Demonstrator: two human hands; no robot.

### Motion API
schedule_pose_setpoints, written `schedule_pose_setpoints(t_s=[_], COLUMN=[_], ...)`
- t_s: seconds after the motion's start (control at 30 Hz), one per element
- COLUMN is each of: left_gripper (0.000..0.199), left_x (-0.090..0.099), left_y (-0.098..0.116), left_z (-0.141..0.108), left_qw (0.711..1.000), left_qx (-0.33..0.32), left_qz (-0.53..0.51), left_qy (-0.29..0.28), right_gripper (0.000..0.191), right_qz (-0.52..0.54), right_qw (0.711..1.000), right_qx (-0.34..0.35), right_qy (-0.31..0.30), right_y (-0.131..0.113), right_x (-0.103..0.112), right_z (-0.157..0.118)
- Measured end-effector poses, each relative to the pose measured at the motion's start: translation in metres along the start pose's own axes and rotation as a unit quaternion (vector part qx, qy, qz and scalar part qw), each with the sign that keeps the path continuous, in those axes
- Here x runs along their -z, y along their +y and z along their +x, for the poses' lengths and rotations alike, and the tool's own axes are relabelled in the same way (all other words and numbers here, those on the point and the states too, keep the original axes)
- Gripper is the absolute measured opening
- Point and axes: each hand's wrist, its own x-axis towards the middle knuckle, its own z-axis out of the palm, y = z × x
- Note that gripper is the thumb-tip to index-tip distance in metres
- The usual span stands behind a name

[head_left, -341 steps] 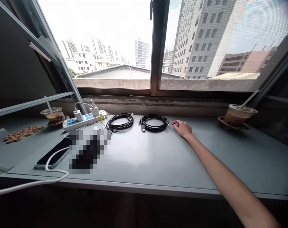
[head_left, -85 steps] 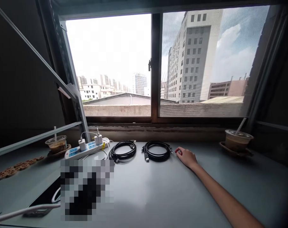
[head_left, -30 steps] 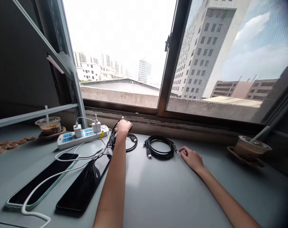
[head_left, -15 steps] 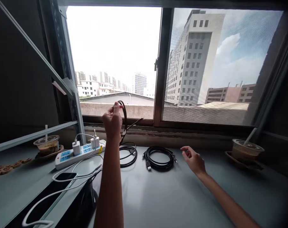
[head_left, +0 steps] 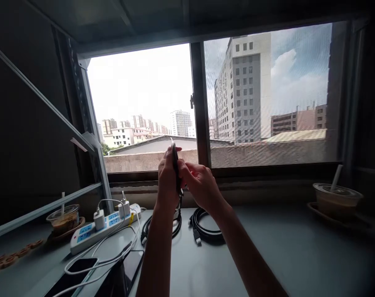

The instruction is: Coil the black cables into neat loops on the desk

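A looped black cable point(head_left: 175, 163) is held up in front of the window, seen almost edge-on. My left hand point(head_left: 168, 176) is closed around its left side, thumb and fingers along the loops. From the right, my right hand point(head_left: 202, 183) pinches the same bundle, its fingertips partly hidden. A short end of cable hangs below my hands. On the table under them lies a coiled black cable point(head_left: 178, 230), partly covered by my left forearm. Beside it, a second black cable coil point(head_left: 196, 222) with a USB plug lies partly behind my right wrist.
At left stands a white power strip point(head_left: 82, 243) with two chargers and trailing white cables. A phone point(head_left: 74, 274) and another dark flat device point(head_left: 133, 264) lie near it. Cups with straws stand at left point(head_left: 63, 220) and right point(head_left: 338, 200). A metal rack post point(head_left: 96, 144) rises at left.
My right hand has come up from the table to the held cable and gripped it. My left hand has shifted right and turned the loops edge-on. The camera view has tilted up.
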Motion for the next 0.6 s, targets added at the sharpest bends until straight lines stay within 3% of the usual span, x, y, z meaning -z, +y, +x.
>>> schedule_pose_setpoints(t_s=[0.2, 0.4, 0.6], left_gripper=[0.025, 0.017, 0.011], left_x=[0.004, 0.004, 0.004], left_y=[-0.015, -0.013, -0.006], left_z=[0.01, 0.012, 0.008], left_qw=[0.995, 0.982, 0.976], left_qx=[0.018, 0.024, -0.001], left_qz=[0.067, 0.179, 0.217], left_qy=[-0.066, -0.049, -0.02], right_gripper=[0.032, 0.027, 0.016], right_qz=[0.033, 0.045, 0.09], right_qw=[0.998, 0.996, 0.995], right_qx=[-0.029, -0.028, -0.016], right_qy=[-0.055, -0.073, 0.026], right_y=[0.016, 0.028, 0.016], right_x=[0.014, 0.031, 0.048], right_z=[0.002, 0.006, 0.001])
